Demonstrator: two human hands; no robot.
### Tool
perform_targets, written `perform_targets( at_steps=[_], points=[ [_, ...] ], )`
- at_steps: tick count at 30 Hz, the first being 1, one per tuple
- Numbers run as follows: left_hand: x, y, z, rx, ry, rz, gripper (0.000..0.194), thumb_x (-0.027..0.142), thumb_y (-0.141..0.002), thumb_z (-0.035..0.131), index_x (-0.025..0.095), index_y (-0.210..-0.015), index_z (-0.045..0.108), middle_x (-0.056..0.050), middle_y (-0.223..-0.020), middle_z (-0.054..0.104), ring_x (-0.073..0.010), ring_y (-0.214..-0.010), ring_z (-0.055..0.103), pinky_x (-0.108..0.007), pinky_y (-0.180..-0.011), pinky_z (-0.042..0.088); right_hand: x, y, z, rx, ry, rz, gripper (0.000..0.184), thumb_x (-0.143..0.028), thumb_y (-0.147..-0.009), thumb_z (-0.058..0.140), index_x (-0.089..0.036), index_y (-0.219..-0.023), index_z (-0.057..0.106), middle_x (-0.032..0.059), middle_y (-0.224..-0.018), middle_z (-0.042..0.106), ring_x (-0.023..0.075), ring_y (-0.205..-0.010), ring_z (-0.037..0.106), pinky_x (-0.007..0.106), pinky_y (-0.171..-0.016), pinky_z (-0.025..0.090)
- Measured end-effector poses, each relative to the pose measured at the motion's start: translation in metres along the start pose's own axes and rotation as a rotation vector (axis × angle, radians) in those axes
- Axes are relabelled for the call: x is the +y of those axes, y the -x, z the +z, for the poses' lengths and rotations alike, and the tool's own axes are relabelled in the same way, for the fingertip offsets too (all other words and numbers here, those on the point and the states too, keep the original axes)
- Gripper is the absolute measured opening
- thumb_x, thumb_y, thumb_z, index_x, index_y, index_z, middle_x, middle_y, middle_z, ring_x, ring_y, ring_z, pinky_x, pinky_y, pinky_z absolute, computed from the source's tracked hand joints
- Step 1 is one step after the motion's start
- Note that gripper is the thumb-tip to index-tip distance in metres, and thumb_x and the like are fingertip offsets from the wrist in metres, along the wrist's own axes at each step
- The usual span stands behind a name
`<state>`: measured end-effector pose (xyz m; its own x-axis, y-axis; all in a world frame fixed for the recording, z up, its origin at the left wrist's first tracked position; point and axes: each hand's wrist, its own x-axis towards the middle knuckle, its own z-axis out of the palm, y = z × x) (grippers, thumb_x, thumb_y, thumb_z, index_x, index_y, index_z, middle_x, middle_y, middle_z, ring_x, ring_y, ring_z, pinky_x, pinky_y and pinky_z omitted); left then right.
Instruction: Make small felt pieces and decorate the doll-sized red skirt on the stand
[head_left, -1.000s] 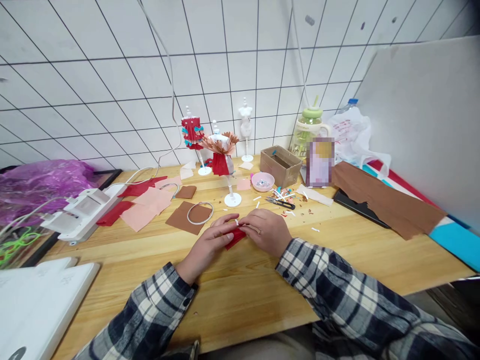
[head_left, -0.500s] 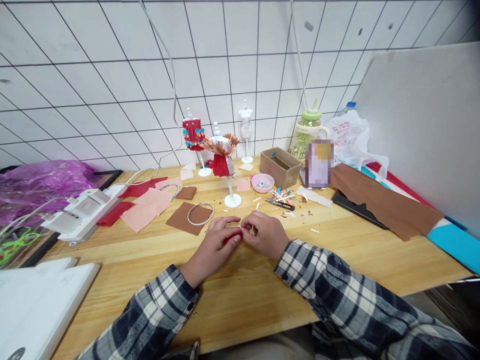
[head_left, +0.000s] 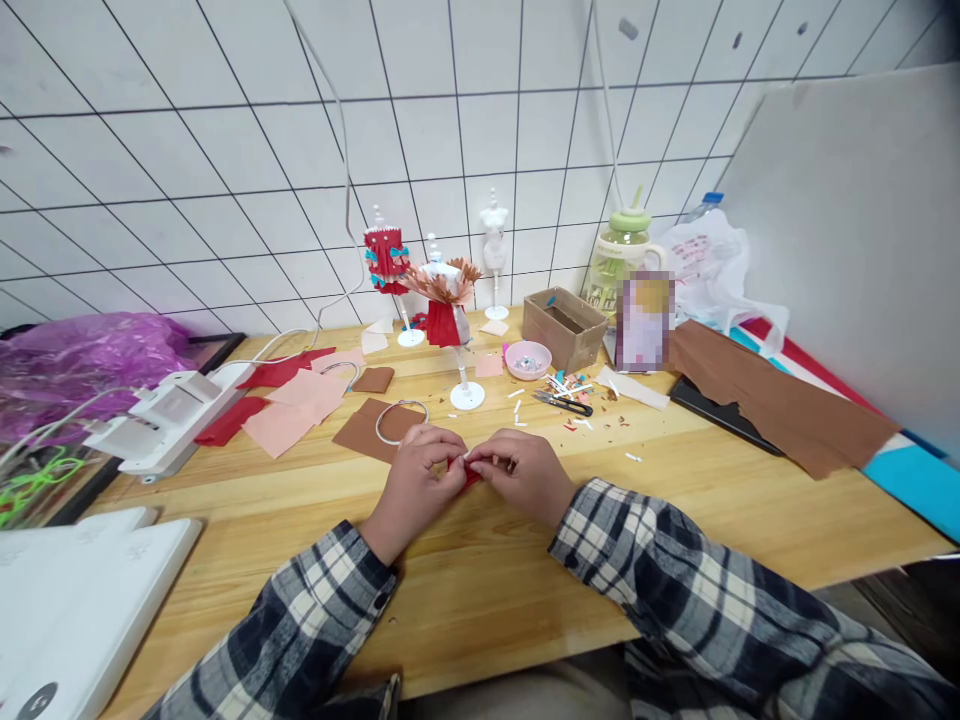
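Note:
Low over the wooden table (head_left: 480, 610), both hands meet at a small piece of red crepe paper (head_left: 472, 477). My left hand (head_left: 420, 485) pinches its left side between thumb and fingers. The fingertips of my right hand (head_left: 529, 475) are closed on the other side, almost touching the left ones. A tiny white bit shows between the fingertips; its kind cannot be made out. Fingers cover most of the red paper. Just beyond the hands stands a miniature dress form (head_left: 450, 335) with a red skirt and a brown-and-pink petal collar.
Behind are a red-dressed form (head_left: 387, 262) and a bare white form (head_left: 493, 240). Thread snips (head_left: 562, 403) lie among paper scraps by a pink bowl (head_left: 528, 361) and cardboard box (head_left: 564, 330). A metal ring (head_left: 379, 425) rests on brown paper (head_left: 360, 435). At left is a power strip (head_left: 172, 430).
Both hands have shifted slightly left with the red paper. My left fingers, stretched out before, are now curled into a pinch. The view has tilted a little.

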<state>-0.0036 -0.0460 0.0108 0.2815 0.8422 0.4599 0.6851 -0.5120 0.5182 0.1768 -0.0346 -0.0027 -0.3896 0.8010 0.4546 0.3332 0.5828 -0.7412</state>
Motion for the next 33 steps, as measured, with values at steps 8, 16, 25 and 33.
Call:
perform_targets(
  at_steps=[8, 16, 25, 33],
  points=[
    [-0.002, 0.001, -0.002, 0.021, 0.055, -0.028, 0.022, 0.013, -0.079, 0.054, 0.022, -0.068, 0.072, -0.002, -0.074, 0.068, -0.0166, -0.075, 0.060, -0.032, -0.074, 0.046, -0.001, 0.001, -0.002, 0.007, 0.064, -0.039, 0.012, -0.021, -0.087, 0.063, -0.021, -0.092, 0.074, 0.0021, -0.078, 0.069, 0.0127, -0.069, 0.058, 0.024, -0.066, 0.044],
    [-0.005, 0.002, -0.004, 0.022, 0.083, -0.050, 0.030, 0.006, -0.076, 0.045, 0.021, -0.074, 0.071, -0.002, -0.079, 0.069, -0.0178, -0.080, 0.060, -0.034, -0.078, 0.048, -0.001, 0.001, -0.004, 0.040, 0.142, 0.013, 0.010, -0.020, -0.085, 0.062, -0.019, -0.090, 0.070, 0.0026, -0.081, 0.068, 0.0131, -0.070, 0.059, 0.024, -0.067, 0.044],
    [0.007, 0.002, -0.005, -0.085, -0.062, -0.033, 0.015, 0.024, -0.085, 0.057, 0.022, -0.087, 0.072, -0.005, -0.091, 0.069, -0.0219, -0.089, 0.058, -0.040, -0.082, 0.044, -0.003, 0.001, -0.006, 0.040, 0.156, -0.013, 0.010, -0.023, -0.085, 0.062, -0.020, -0.092, 0.069, 0.0017, -0.084, 0.067, 0.0120, -0.067, 0.057, 0.024, -0.065, 0.043],
    [0.006, 0.003, -0.002, -0.100, -0.065, -0.058, 0.015, 0.022, -0.085, 0.059, 0.022, -0.082, 0.074, -0.004, -0.084, 0.069, -0.0195, -0.081, 0.060, -0.035, -0.075, 0.044, -0.003, 0.002, -0.005, -0.007, 0.233, -0.053, 0.010, -0.024, -0.087, 0.060, -0.020, -0.090, 0.069, 0.0018, -0.085, 0.069, 0.0124, -0.072, 0.058, 0.024, -0.066, 0.041]
  ],
)
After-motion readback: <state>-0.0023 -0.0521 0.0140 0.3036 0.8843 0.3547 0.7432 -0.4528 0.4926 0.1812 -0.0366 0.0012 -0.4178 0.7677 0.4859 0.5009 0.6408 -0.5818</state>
